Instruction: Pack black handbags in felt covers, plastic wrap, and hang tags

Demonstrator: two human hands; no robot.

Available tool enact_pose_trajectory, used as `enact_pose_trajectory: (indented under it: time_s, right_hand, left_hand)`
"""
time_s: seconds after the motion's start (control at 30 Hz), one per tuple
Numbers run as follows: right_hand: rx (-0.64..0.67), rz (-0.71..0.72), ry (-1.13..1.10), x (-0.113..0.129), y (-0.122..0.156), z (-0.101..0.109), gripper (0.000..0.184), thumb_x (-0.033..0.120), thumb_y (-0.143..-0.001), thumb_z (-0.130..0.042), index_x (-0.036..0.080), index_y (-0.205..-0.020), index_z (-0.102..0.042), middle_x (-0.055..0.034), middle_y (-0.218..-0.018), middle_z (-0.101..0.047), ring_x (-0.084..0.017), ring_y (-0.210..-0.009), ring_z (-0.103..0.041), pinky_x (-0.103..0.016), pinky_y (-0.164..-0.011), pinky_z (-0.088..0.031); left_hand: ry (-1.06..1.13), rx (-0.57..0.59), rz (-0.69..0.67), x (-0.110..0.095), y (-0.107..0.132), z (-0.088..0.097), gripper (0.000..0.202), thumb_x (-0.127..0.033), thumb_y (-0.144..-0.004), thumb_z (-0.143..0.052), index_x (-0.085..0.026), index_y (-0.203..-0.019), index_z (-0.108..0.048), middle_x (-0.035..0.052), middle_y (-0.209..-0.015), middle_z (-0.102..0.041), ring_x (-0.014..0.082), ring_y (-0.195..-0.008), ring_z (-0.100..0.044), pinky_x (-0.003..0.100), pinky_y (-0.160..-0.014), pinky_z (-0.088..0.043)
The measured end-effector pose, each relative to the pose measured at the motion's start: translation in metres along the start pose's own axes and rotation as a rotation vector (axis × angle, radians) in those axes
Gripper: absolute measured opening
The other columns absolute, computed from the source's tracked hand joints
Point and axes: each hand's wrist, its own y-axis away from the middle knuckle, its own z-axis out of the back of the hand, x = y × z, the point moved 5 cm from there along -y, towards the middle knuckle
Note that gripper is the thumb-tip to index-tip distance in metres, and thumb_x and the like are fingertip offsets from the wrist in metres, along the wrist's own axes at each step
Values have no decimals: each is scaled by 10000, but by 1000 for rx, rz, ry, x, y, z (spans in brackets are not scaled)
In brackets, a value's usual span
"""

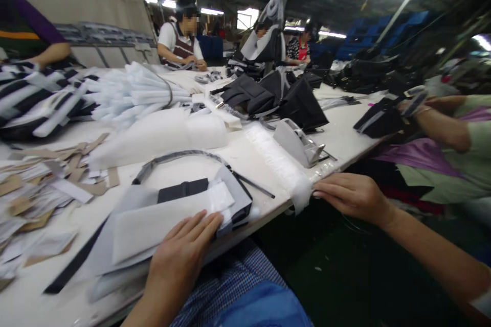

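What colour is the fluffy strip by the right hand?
White. The fluffy strip shows best in the head view, touching the right hand.

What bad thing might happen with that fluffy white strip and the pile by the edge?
The white strip hangs over the table edge where the right hand touches it; it might slide off. The stack of sheets under the left hand lies at the edge too and may slip.

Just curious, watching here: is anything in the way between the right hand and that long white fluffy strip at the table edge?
Nothing visible. The right hand touches the near end of the long white fluffy strip; the grey tape dispenser sits beyond it.
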Motion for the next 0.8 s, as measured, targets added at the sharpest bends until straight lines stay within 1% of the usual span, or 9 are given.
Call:
enact_pose_trajectory:
  time_s: [0.1, 0.17, 0.2, 0.3, 0.4, 0.57, 0.7, 0.8]
  right_hand:
    - [37, 201, -141, 51, -35, -6, 159, 212, -844, -722, 227, -999, -691, -36, -824, -742, -178, -707, -668, -298, -694, -502]
    - [109, 319, -245, 79, -57, -15, 83, 248, -878, -691, 204, -945, -669, -32, -769, -713, -163, -664, -629, -289, -638, -458]
    - [147, 372, -284, 91, -67, -20, 78, 273, -900, -667, 197, -916, -661, -30, -749, -699, -159, -653, -613, -288, -623, -438]
    - [249, 488, -323, 115, -95, -39, 205, 366, -947, -594, 193, -852, -648, -21, -714, -663, -150, -639, -579, -285, -593, -385]
    - [318, 551, -302, 123, -120, -58, 285, 426, -961, -552, 194, -829, -652, -10, -706, -644, -143, -636, -567, -278, -567, -343]
    - [410, 593, -294, 127, -154, -81, 305, 442, -943, -560, 197, -787, -652, 0, -690, -644, -138, -637, -573, -263, -551, -315]
    - [495, 615, -292, 133, -170, -96, 259, 415, -906, -606, 196, -777, -656, -5, -713, -681, -139, -633, -589, -258, -545, -306]
    - [541, 619, -282, 137, -176, -103, 181, 380, -878, -633, 213, -833, -684, 0, -717, -702, -142, -630, -597, -252, -538, -301]
  left_hand:
    - [90, 16, 79, 0, -3, 1, 339, -180, -972, -489, -239, -1286, -603, 17, -1235, -698, 246, -1126, -663, 409, -903, -552]
    - [117, 19, 113, -1, -3, 1, 337, -161, -957, -521, -232, -1276, -603, 15, -1216, -707, 252, -1122, -664, 422, -902, -556]
    - [127, 16, 128, -1, -3, 0, 345, -152, -950, -532, -229, -1280, -599, 15, -1207, -712, 254, -1123, -664, 425, -904, -556]
    - [153, 6, 167, -1, -4, 0, 411, -130, -927, -564, -229, -1325, -565, 20, -1193, -717, 251, -1129, -660, 424, -916, -553]
    - [163, -24, 201, 0, -4, 3, 491, -109, -902, -586, -207, -1378, -517, 42, -1173, -725, 242, -1099, -674, 414, -914, -555]
    - [207, -44, 242, 1, -5, 4, 545, -117, -909, -575, -189, -1435, -450, 59, -1142, -734, 216, -1068, -682, 388, -903, -556]
    - [220, -67, 248, 1, -4, 3, 525, -130, -917, -568, -166, -1428, -454, 76, -1111, -740, 221, -1052, -684, 388, -889, -553]
    - [238, -70, 252, 2, -3, 2, 500, -147, -919, -571, -155, -1409, -474, 87, -1100, -740, 224, -1066, -677, 385, -900, -547]
